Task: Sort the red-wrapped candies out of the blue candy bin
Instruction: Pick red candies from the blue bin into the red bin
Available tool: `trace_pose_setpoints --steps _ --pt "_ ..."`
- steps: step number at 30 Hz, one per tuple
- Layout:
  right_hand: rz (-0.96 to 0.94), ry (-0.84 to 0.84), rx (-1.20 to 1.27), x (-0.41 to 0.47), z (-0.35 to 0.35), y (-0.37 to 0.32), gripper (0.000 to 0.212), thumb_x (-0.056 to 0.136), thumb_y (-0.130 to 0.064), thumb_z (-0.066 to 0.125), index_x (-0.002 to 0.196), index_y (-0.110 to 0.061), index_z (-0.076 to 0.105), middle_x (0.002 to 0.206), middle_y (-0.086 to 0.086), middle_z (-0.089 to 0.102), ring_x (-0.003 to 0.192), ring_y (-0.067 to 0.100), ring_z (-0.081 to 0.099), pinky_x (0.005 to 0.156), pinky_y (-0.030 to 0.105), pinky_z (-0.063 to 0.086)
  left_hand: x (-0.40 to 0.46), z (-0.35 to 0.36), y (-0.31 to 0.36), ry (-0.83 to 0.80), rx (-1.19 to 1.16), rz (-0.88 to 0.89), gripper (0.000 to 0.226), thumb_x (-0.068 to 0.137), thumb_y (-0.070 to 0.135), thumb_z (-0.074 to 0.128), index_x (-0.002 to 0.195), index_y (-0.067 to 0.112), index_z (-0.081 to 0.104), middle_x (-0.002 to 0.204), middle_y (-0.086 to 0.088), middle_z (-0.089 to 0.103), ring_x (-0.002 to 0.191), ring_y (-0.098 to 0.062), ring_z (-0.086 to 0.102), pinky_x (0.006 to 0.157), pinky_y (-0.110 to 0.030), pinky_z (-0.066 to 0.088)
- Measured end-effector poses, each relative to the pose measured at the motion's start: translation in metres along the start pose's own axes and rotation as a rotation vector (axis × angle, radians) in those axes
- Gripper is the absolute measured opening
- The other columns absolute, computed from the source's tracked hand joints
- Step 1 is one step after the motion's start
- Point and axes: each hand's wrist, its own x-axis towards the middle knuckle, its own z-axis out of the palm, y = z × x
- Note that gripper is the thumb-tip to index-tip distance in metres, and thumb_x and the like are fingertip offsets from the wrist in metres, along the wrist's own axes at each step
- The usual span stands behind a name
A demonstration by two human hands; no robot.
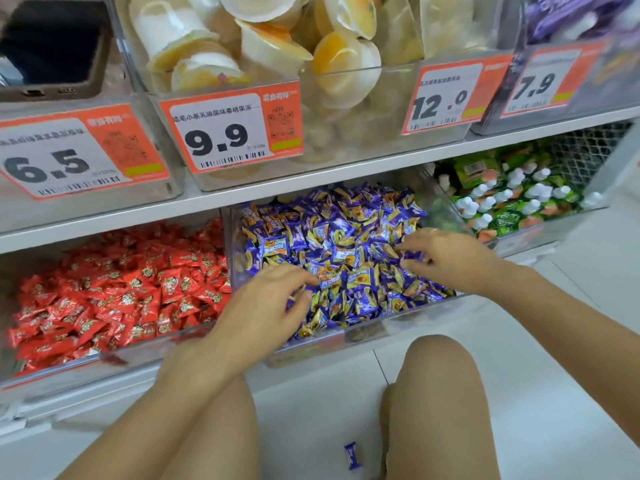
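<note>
Blue candy bin [408, 315] under both hands

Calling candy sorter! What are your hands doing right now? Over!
Left hand and right hand spread in the blue bin, holding nothing clear. No red candy visible there. One blue candy on floor.

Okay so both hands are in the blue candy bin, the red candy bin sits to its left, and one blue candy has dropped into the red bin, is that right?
Not quite. The stray blue candy lies on the floor between the person's knees, not in the red candy bin. The rest holds: the head view shows left hand and right hand in the blue candy bin.
</note>
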Motion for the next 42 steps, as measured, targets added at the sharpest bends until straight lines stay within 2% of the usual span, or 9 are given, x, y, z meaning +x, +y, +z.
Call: trace_pose_setpoints --steps 4,7,12,15,21,25,30,37,42 --pt "0.124 -0.205 -0.241 -0.01 0.034 -0.007 0.055 0.099 -0.051 0.026 0.143 -0.018 0.034 0.15 0.017 0.03 0.127 0.035 0.046 0.092 0.043 0.047 0.036 0.034 0.016 -0.267 0.151 -0.224 0.069 0.096 0.058 0.033 0.153 0.03 0.006 0.161 -0.004 0.001 0.147 -0.028 0.003 0.118 -0.042 0.01" --pt "0.174 -0.295 0.212 -0.005 0.043 -0.026 0.066 0.098 -0.053 0.028 0.152 -0.018 0.012 0.158 0.017 0.011 0.144 0.033 0.017 0.11 0.045 0.028 0.071 0.056 0.017 -0.231 0.197 -0.269 0.075 0.093 0.066 0.026 0.152 0.033 -0.007 0.159 -0.007 -0.015 0.146 -0.032 -0.01 0.118 -0.048 -0.001" --pt "-0.076 -0.225 0.446 -0.023 0.023 -0.05 0.046 0.099 -0.034 0.044 0.144 -0.029 0.037 0.095 -0.011 0.057 0.092 0.015 0.051 0.08 0.028 0.039 0.1 0.061 0.027 -0.094 0.231 -0.173 0.061 0.099 0.052 0.025 0.154 0.028 0.009 0.161 -0.005 0.002 0.147 -0.029 -0.008 0.118 -0.045 -0.008" --pt "-0.092 0.14 0.198 -0.033 0.026 -0.023 0.03 0.096 -0.027 0.047 0.121 -0.023 0.063 0.099 -0.003 0.066 0.094 0.02 0.057 0.077 0.029 0.042 0.118 0.058 0.044 0.016 0.14 -0.086 0.054 0.101 0.043 0.031 0.15 0.021 0.027 0.159 -0.004 0.016 0.147 -0.027 0.003 0.118 -0.04 0.001" --pt "0.072 0.77 0.238 -0.05 0.022 0.024 0.029 0.083 -0.004 0.05 0.105 -0.009 0.068 0.099 0.007 0.064 0.089 0.03 0.058 0.069 0.023 0.04 0.153 0.086 0.069 -0.242 0.199 0.287 0.038 0.101 0.03 0.04 0.135 0.021 0.052 0.15 -0.002 0.039 0.142 -0.024 0.023 0.118 -0.041 0.015" --pt "0.211 0.679 0.309 -0.045 0.031 0.027 0.05 0.086 -0.011 0.06 0.135 -0.018 0.05 0.12 0.005 0.056 0.102 0.025 0.055 0.07 0.03 0.046 0.16 0.105 0.078 -0.394 0.143 0.523 0.037 0.095 0.039 0.048 0.129 0.028 0.059 0.138 0.002 0.049 0.123 -0.022 0.044 0.102 -0.039 0.038" --pt "0.23 0.578 0.396 -0.039 0.05 0.039 0.066 0.089 -0.006 0.05 0.146 -0.033 0.03 0.11 0.003 0.061 0.075 0.026 0.057 0.061 0.044 0.051 0.157 0.106 0.061 -0.494 0.4 0.705 0.033 0.091 0.042 0.053 0.118 0.026 0.063 0.126 0.001 0.051 0.117 -0.021 0.044 0.104 -0.034 0.028" --pt "0.164 0.704 0.481 -0.038 0.066 0.04 0.055 0.089 -0.02 0.039 0.143 -0.03 0.038 0.111 0.001 0.063 0.079 0.022 0.058 0.066 0.044 0.053 0.165 0.07 0.024 -0.519 0.481 0.501 0.019 0.091 0.04 0.055 0.095 0.025 0.067 0.102 0.009 0.061 0.106 -0.009 0.051 0.117 -0.039 0.015" --pt "0.139 0.798 0.505 -0.033 0.071 0.041 0.05 0.088 -0.017 0.041 0.138 -0.023 0.046 0.111 0.003 0.064 0.078 0.022 0.06 0.065 0.044 0.053 0.169 0.065 0.037 -0.449 0.352 0.408 0.032 0.084 0.04 0.044 0.068 0.02 0.064 0.08 0.001 0.066 0.078 -0.016 0.059 0.093 -0.037 0.044"
